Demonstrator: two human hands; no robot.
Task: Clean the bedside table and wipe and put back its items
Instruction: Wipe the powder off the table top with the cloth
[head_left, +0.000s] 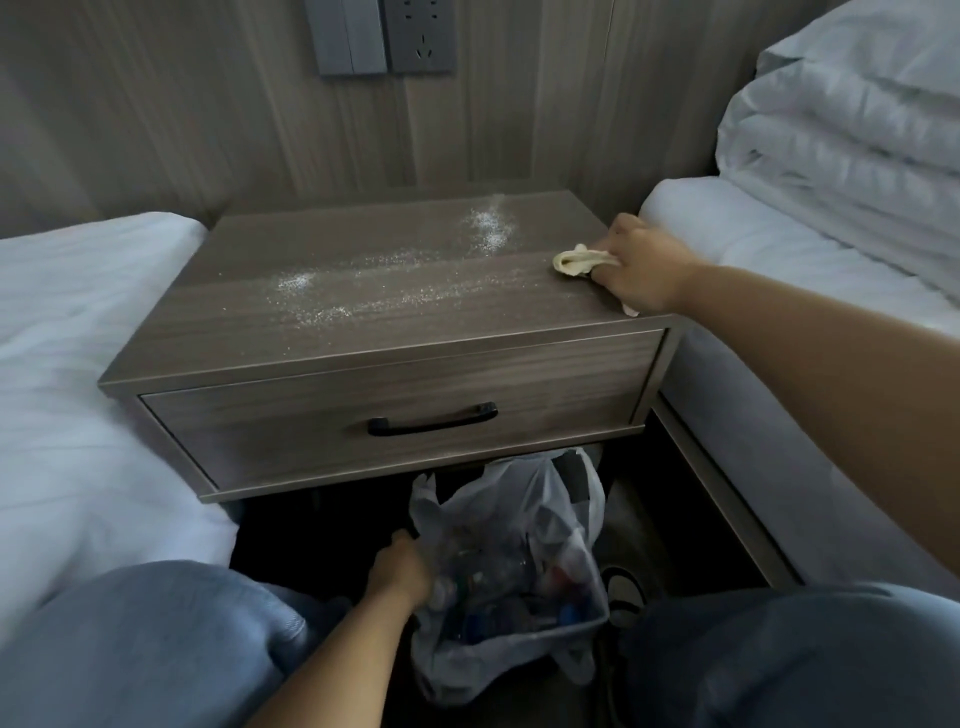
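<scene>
The wooden bedside table (249, 332) stands between two beds, its top bare of items. White powder (363, 291) is streaked across the top, with a denser patch near the back right. My right hand (636, 270) presses a crumpled pale yellow cloth (579, 261) onto the top at its right edge. Below the table, my left hand (400, 574) grips the rim of a clear plastic bag (519, 499) that lines a bin full of bottles and rubbish.
A white bed (78, 364) lies to the left and another (727, 218) to the right with a folded white duvet (857, 114). The drawer has a black handle (432, 419). A grey wall socket panel (382, 36) sits above. My knees (156, 649) frame the bin.
</scene>
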